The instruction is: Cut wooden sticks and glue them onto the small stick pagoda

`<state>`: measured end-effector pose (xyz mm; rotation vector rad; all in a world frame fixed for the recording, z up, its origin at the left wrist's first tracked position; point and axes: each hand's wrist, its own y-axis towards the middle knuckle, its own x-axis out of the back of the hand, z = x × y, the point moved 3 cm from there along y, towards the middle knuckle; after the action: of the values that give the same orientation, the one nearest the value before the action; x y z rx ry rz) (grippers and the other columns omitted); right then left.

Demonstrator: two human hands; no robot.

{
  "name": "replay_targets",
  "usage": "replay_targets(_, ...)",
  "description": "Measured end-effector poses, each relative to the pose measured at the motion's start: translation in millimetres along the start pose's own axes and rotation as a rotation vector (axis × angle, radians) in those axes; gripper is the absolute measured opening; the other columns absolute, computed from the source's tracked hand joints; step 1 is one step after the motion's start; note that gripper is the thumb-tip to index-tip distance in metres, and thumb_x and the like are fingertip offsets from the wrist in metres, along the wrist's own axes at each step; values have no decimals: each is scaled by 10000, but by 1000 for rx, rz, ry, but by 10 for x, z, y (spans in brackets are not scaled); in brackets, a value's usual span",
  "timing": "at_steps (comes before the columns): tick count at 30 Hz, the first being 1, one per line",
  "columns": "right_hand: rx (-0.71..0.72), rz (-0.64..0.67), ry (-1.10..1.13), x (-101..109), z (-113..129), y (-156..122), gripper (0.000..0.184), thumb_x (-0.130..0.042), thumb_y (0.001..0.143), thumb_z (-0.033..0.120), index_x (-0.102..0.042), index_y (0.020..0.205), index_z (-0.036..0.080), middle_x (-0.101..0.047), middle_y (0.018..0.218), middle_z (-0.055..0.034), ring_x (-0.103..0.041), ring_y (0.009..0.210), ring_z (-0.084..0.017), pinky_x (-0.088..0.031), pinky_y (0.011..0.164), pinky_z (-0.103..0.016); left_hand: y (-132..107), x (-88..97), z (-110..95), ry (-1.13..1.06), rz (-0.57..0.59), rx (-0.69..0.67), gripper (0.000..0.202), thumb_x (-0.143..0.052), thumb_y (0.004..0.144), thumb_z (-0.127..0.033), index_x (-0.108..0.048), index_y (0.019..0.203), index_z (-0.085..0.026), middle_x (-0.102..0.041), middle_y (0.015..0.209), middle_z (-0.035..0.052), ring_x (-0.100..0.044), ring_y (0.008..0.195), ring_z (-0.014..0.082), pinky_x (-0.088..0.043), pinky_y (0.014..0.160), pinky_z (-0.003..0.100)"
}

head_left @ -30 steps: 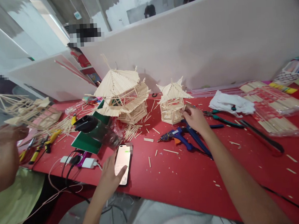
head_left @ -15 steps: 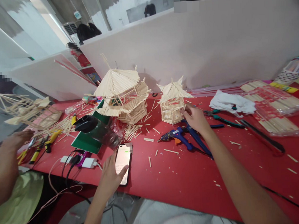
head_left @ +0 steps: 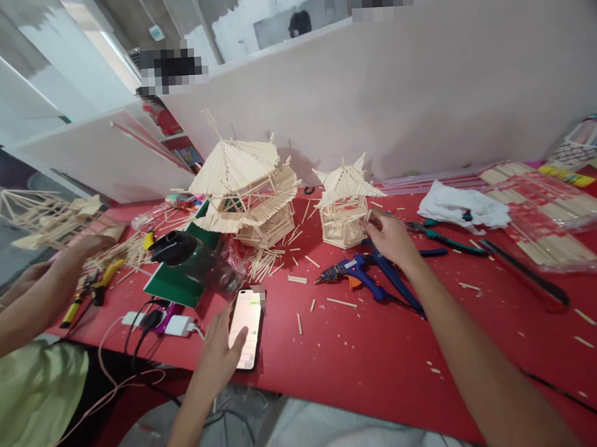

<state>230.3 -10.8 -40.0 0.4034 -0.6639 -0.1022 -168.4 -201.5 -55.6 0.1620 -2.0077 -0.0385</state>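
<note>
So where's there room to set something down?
Mostly bare: the red tabletop between the black phone, blue glue gun and the right forearm, bar wood scraps. Another: between that forearm and the long black tool. Crowded: left, around the grey transparent bottle, yellow-handled tools and loose pale wooden sticks.

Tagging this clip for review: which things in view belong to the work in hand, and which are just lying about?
Seem to belong:
small stick pavilion, at the right grip
phone, partly under the left grip
glue gun, likely, lying close by

Seem just lying about:
dark-lidded bottle
white cloth
stick scraps
</note>
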Motion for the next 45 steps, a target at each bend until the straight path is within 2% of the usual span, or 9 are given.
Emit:
replay_targets(8,6,6,-4,-2,0,-4,157,-460,907,372,-511,811,260,-713,795,-101,-655,729,-294,-462,642,-370,79,43,81,-104,-20,31,561,-428,915,-472,-452,1384,-166,-584,1328,155,-552,1230,299,-403,1084,507)
replay_targets(13,9,6,3,-4,-6,-1,162,-475,906,378,-552,831,256,-728,833,-103,-663,782,-297,-480,675,-375,162,49,99,-153,-75,44,468,-460,883,-453,-529,1252,-173,-645,1134,121,-633,1027,277,-507,944,472)
replay_targets(19,7,16,-4,1,15,0,159,-470,904,357,-557,828,247,-721,820,-104,-660,762,-291,-473,675,-369,258,22,114,-197,-101,107,463,-503,861,-439,-508,1239,-171,-630,1004,78,-656,873,243,-545,841,434)
replay_targets(22,0,13,-8,2,17,-2,157,-467,904,357,-550,826,249,-718,820,-104,-659,755,-293,-467,668,-368,248,50,130,-239,-69,110,422,-482,889,-452,-514,1211,-182,-638,1029,89,-657,944,250,-540,885,443)
replay_targets(25,0,13,-14,-1,7,0,156,-468,903,363,-540,818,253,-715,804,-100,-653,740,-295,-459,649,-366,165,148,140,-285,23,59,434,-462,926,-468,-501,1265,-198,-633,1177,117,-624,1100,257,-493,1000,461)
replay_targets(29,2,16,-10,-8,-9,4,144,-474,898,350,-532,806,258,-719,808,-99,-658,756,-298,-465,650,-368,-23,314,131,-250,250,-11,620,-553,911,-478,-366,1458,-253,-485,1469,123,-489,1332,291,-387,1123,502)
replay_targets(32,-2,18,-3,-12,-11,6,134,-475,897,337,-533,808,256,-729,845,-109,-672,786,-306,-477,668,-379,-132,385,140,-198,359,-24,755,-606,882,-487,-264,1524,-287,-369,1567,114,-362,1434,308,-318,1162,524)
replay_targets(38,3,20,0,-4,7,6,144,-473,901,360,-528,815,259,-723,831,-109,-668,770,-307,-477,667,-384,-153,357,184,-145,346,-58,802,-625,869,-475,-243,1542,-265,-344,1576,147,-331,1448,331,-297,1163,546)
replay_targets(45,-6,17,-9,-6,0,6,149,-478,899,356,-535,807,254,-717,820,-113,-663,766,-310,-470,664,-382,-99,258,173,-180,249,-54,634,-535,939,-449,-294,1495,-263,-396,1543,122,-398,1410,288,-324,1162,516)
